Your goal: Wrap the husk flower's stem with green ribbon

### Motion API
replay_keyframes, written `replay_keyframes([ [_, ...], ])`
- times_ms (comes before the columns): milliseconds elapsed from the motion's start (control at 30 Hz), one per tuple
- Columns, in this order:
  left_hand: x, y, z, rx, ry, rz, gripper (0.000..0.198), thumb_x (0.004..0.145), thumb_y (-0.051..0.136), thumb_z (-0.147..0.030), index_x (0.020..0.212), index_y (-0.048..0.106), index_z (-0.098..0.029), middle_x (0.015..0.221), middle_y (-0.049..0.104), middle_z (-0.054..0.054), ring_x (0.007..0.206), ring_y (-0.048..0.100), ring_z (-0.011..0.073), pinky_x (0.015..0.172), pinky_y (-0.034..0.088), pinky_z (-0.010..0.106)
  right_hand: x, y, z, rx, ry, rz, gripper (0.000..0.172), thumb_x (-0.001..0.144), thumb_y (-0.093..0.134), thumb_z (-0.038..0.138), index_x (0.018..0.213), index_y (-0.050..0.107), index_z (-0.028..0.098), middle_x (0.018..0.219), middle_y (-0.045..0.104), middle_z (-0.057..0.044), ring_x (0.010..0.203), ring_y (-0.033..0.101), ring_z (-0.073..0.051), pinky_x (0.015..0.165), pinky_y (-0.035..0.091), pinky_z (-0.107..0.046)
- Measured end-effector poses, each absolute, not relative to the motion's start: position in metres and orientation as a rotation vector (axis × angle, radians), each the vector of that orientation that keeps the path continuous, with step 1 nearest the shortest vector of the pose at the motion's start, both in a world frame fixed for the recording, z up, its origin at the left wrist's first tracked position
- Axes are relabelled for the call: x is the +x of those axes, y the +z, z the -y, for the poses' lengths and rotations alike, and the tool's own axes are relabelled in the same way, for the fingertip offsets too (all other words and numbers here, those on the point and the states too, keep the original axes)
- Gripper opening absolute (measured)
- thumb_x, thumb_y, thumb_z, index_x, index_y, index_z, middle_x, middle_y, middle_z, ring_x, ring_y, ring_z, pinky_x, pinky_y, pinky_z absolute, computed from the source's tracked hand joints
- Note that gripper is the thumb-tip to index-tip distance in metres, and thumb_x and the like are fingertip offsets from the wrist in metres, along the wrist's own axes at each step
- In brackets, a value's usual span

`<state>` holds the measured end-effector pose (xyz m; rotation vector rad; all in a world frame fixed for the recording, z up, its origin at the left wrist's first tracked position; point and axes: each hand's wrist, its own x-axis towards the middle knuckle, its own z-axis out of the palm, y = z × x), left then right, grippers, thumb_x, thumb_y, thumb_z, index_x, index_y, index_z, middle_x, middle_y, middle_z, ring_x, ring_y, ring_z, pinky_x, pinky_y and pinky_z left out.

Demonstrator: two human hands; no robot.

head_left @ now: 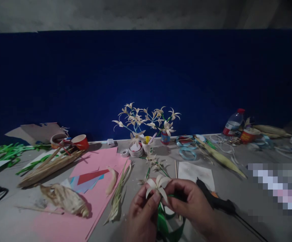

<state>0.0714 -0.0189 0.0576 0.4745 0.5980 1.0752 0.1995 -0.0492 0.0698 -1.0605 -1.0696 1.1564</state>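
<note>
Several cream-white flowers with narrow petals [168, 128] stand in a small red-and-blue can [165, 138], and beside it one white paper cup [148, 148] holds something yellow [147, 139] and a pale purple stick [153, 137]. Over the grey desk [7, 225], the left hand [144, 210] and the right hand [192, 201] grasp one open white flower [158, 184], which is between their fingertips.

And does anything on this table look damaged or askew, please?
Yes: at the back left, the pale sheet has a ragged upper edge, as if torn. The bottle at right appears tilted, possibly from image distortion.
</note>
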Motion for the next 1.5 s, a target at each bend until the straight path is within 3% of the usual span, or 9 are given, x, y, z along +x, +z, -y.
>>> replay_keyframes([
  [100,0.072,0.060,0.020,0.468,1.056,-0.569,0.029,0.053,0.092,-0.027,0.080,0.081,-0.021,0.075,0.078,0.004,0.086,0.074,0.0233,0.075,0.056,0.024,0.197,0.069,0.048,-0.996,1.262,0.986,0.033,0.064,0.083,0.043,0.062,0.061,0.017,0.062,0.053,0.004,0.058,0.042,-0.011,0.054,0.032,-0.022],
  [200,0.074,0.057,0.020,0.458,1.070,-0.576,0.030,0.053,0.092,-0.027,0.079,0.081,-0.020,0.076,0.079,0.005,0.082,0.073,0.0202,0.072,0.055,0.020,0.197,0.068,0.048,-0.965,1.257,0.961,0.033,0.065,0.082,0.041,0.063,0.059,0.018,0.063,0.052,0.004,0.058,0.042,-0.011,0.054,0.032,-0.022],
  [400,0.075,0.045,0.013,0.546,1.121,-0.582,0.023,0.058,0.091,-0.025,0.076,0.079,-0.021,0.070,0.074,0.000,0.068,0.067,0.0118,0.068,0.052,0.016,0.195,0.069,0.054,-1.201,0.715,1.258,0.013,0.076,0.065,0.018,0.066,0.058,0.021,0.065,0.058,0.003,0.064,0.053,-0.013,0.060,0.041,-0.022],
  [567,0.068,0.049,0.013,0.716,1.100,-0.625,0.020,0.062,0.088,-0.032,0.075,0.078,-0.020,0.077,0.075,0.002,0.077,0.068,0.0159,0.070,0.052,0.019,0.196,0.072,0.056,-1.300,0.405,1.423,0.010,0.075,0.065,0.018,0.065,0.064,0.020,0.062,0.059,0.003,0.060,0.057,-0.014,0.059,0.043,-0.021],
  [767,0.072,0.061,0.021,0.626,1.188,-0.701,0.025,0.053,0.091,-0.035,0.068,0.078,-0.021,0.079,0.075,0.001,0.081,0.069,0.0172,0.076,0.053,0.020,0.206,0.081,0.053,-1.337,0.588,1.457,0.008,0.074,0.065,0.021,0.066,0.064,0.019,0.066,0.060,0.001,0.065,0.056,-0.015,0.063,0.043,-0.023],
  [1033,0.073,0.067,0.019,0.583,1.108,-0.654,0.025,0.051,0.092,-0.032,0.068,0.077,-0.019,0.073,0.076,0.002,0.075,0.070,0.0181,0.073,0.054,0.022,0.209,0.074,0.047,-1.139,1.157,1.198,0.029,0.073,0.072,0.037,0.063,0.053,0.018,0.064,0.045,0.004,0.061,0.040,-0.011,0.055,0.032,-0.022],
  [1200,0.071,0.069,0.020,0.591,1.113,-0.682,0.026,0.050,0.093,-0.032,0.068,0.077,-0.022,0.076,0.076,0.002,0.081,0.069,0.0178,0.076,0.054,0.021,0.207,0.071,0.047,-1.067,1.154,1.224,0.032,0.074,0.075,0.040,0.064,0.055,0.018,0.063,0.047,0.004,0.060,0.039,-0.011,0.054,0.030,-0.022],
  [1333,0.070,0.067,0.021,0.592,1.075,-0.698,0.031,0.050,0.093,-0.035,0.074,0.078,-0.022,0.085,0.078,0.004,0.089,0.070,0.0223,0.085,0.052,0.027,0.207,0.066,0.049,-1.036,1.096,1.253,0.022,0.079,0.069,0.032,0.067,0.056,0.019,0.066,0.050,0.004,0.062,0.043,-0.012,0.057,0.033,-0.022],
  [1500,0.073,0.058,0.019,0.593,1.092,-0.667,0.032,0.051,0.092,-0.035,0.075,0.077,-0.022,0.083,0.077,0.002,0.086,0.069,0.0199,0.081,0.051,0.025,0.204,0.063,0.050,-1.200,0.743,1.314,0.016,0.077,0.066,0.020,0.066,0.054,0.021,0.065,0.049,0.005,0.062,0.046,-0.012,0.058,0.035,-0.022],
])
